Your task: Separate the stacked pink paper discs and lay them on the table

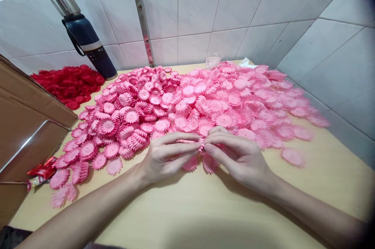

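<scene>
A big heap of pink petal discs covers the middle and right of the pale wooden table. At its near edge my left hand and my right hand meet fingertip to fingertip. Both pinch a small pink petal piece between thumbs and forefingers, and the fingers hide most of it. A few loose pink discs lie just under my hands.
A pile of red petal discs lies at the back left beside a dark blue flask. A cardboard box stands at the left edge with a red wrapper by it. A clear plastic cup sits against the tiled wall.
</scene>
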`<state>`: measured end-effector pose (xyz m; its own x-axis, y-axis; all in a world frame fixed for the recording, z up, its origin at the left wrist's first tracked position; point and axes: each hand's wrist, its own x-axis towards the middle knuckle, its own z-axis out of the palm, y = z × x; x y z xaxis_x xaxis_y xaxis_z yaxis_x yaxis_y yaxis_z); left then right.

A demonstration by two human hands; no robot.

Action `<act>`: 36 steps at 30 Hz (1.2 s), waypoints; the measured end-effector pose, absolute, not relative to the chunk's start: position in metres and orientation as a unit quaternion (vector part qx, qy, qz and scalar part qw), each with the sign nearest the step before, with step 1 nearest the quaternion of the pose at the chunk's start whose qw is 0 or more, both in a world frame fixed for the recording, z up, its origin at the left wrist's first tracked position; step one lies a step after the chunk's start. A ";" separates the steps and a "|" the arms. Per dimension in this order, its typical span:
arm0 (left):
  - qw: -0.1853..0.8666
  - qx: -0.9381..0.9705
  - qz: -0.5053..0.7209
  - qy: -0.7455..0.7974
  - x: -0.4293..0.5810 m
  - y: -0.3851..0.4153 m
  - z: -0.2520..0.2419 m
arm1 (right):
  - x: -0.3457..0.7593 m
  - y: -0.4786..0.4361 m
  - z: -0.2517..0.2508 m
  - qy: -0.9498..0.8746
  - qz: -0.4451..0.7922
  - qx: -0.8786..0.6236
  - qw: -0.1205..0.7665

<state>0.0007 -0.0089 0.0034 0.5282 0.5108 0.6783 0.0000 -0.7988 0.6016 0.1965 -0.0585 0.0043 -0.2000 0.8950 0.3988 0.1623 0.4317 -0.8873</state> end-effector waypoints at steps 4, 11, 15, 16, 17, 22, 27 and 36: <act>0.273 0.829 0.464 0.154 0.001 -0.009 0.003 | 0.196 -0.059 0.005 -0.679 0.375 -0.391 0.495; 0.273 0.827 0.468 0.149 0.001 -0.009 0.002 | 0.197 -0.059 0.004 -0.682 0.370 -0.392 0.495; 0.265 0.831 0.467 0.147 0.002 -0.009 0.003 | 0.196 -0.059 0.004 -0.670 0.380 -0.392 0.503; 0.262 0.832 0.467 0.146 0.002 -0.010 0.004 | 0.196 -0.059 0.004 -0.670 0.380 -0.391 0.504; 0.259 0.832 0.468 0.145 0.003 -0.010 0.005 | 0.195 -0.059 0.005 -0.671 0.378 -0.390 0.505; 0.250 0.834 0.471 0.142 0.005 -0.011 0.007 | 0.194 -0.059 0.005 -0.677 0.372 -0.392 0.500; 0.257 0.832 0.467 0.154 0.004 -0.011 0.007 | 0.196 -0.059 0.004 -0.701 0.344 -0.392 0.485; 0.261 0.827 0.477 0.143 0.004 -0.010 0.006 | 0.197 -0.059 0.004 -0.708 0.353 -0.386 0.474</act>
<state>0.0040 -0.0098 0.0060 0.5048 0.4850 0.7141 -0.0116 -0.8233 0.5674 0.1974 -0.0588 0.0040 -0.2518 0.8821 0.3982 0.2119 0.4517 -0.8666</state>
